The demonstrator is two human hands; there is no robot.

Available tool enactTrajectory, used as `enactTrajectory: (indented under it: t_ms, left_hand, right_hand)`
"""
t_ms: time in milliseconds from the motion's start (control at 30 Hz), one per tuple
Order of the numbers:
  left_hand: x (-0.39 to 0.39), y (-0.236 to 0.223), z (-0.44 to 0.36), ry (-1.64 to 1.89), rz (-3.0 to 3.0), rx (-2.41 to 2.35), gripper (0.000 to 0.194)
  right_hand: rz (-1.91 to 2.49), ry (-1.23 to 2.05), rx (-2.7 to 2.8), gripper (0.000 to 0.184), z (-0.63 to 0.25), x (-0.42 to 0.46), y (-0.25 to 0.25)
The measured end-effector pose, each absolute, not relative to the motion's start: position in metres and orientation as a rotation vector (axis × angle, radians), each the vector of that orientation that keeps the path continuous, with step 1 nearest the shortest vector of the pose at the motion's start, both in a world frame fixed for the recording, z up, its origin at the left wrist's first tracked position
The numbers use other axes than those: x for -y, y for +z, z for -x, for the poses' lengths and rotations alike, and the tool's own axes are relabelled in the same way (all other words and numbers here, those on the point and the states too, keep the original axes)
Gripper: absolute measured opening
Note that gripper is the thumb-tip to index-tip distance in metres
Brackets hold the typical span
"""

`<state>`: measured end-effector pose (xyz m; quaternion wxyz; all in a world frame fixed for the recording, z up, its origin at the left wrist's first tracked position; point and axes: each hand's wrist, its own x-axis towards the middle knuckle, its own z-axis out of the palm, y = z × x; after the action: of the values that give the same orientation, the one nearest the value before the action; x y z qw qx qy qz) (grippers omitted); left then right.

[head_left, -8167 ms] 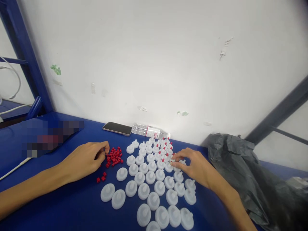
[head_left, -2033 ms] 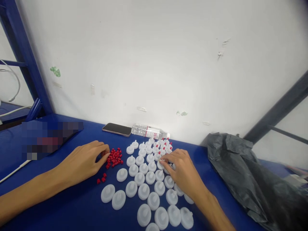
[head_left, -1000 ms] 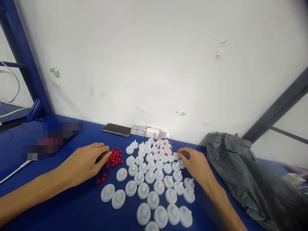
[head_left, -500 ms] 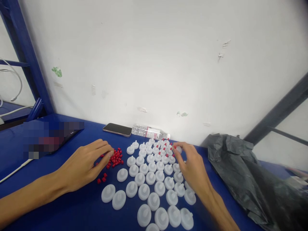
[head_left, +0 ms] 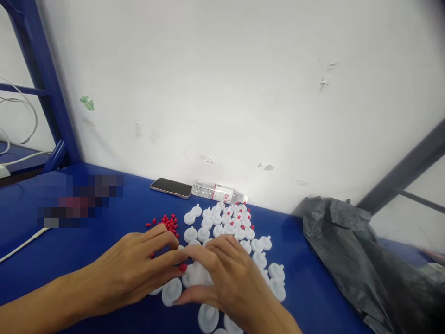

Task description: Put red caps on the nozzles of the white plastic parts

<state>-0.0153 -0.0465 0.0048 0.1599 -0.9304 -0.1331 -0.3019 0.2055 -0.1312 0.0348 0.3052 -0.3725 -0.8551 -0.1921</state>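
Note:
My left hand (head_left: 146, 262) reaches in from the left, its fingers closed on a small red cap (head_left: 182, 267) at the fingertips. Close beside it, my right hand (head_left: 232, 273) has its thumb and forefinger spread around white discs with stubby spouts (head_left: 198, 274). That patch is blurred, and I cannot tell whether the fingers touch a disc. The forefinger nearly meets my left fingertips. Behind my left hand lies a pile of red caps (head_left: 170, 222), partly covered. At the far end of the discs, several have red caps on their spouts (head_left: 237, 222).
A phone (head_left: 171, 187) and a clear water bottle (head_left: 219, 191) lie along the wall. A dark plastic bag (head_left: 344, 241) is on the right of the blue table (head_left: 295, 260). A white cable (head_left: 29, 243) and a pixelated object (head_left: 74, 204) are on the left.
My right hand has moved left and nearer from the capped discs at the far right. My left hand has come from the red pile toward it, a red cap now showing at its fingertips.

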Motion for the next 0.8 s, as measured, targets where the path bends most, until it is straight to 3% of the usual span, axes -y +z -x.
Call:
enactTrajectory:
  t_ms: [267,333,433,533,800]
  left_hand:
    - [0.056,-0.001,0.010,-0.691,2.818,0.256,0.001]
    - [0.057,0.000,0.012,-0.789,2.926,0.343,0.013]
    - [0.050,0.007,0.017,-1.184,2.945,0.705,0.035]
    - [0.032,0.015,0.023,-1.364,2.765,1.069,0.039]
    - [-0.016,0.006,0.034,-0.852,2.559,1.462,0.035]
  right_hand:
    - [0.872,-0.538,2.247,0.040,-0.194,0.133,0.030]
    - [0.880,-0.634,2.281,0.030,-0.202,0.130,0.030]
    - [1.015,-0.777,2.196,0.033,-0.235,0.125,0.034]
    - [1.361,-0.566,2.012,0.014,-0.282,0.120,0.037]
    - [1.765,-0.403,1.758,0.024,-0.341,0.106,0.025]
